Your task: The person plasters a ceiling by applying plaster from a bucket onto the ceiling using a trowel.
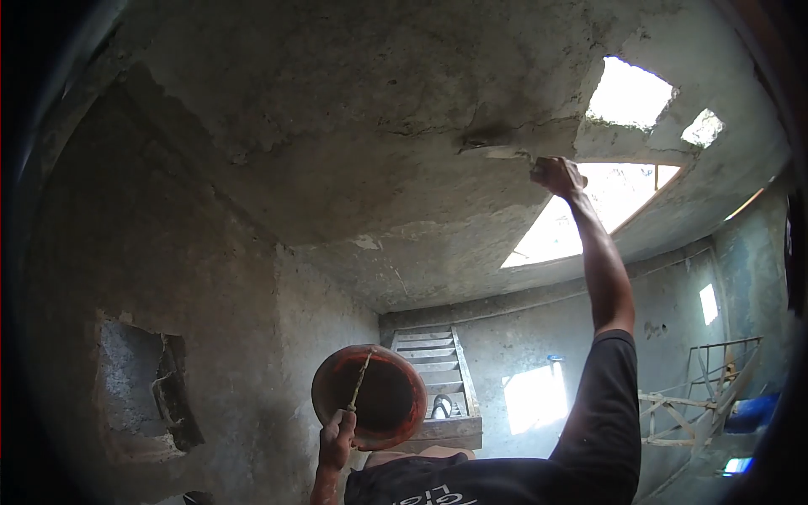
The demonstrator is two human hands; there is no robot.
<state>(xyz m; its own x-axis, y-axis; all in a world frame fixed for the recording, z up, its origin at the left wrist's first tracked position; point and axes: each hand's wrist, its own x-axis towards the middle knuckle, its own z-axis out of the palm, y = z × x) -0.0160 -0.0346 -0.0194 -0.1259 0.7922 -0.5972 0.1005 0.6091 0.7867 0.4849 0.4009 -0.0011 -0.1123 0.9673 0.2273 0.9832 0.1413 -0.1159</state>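
My right hand is raised at the end of an outstretched arm, its fingers wrapped round the handle of a trowel. The trowel's blade lies close against the rough grey plastered surface; whether it touches cannot be told. Low in the view, my left hand is closed round the twisted rope handle of a round reddish bucket. The bucket hangs tilted with its mouth toward me, and its dark inside does not show clearly.
Behind the bucket stands a wooden ladder. Bright openings, among them a large framed one, pierce the plaster near my right hand. A recess is in the left wall. On the right are a metal frame and a blue object.
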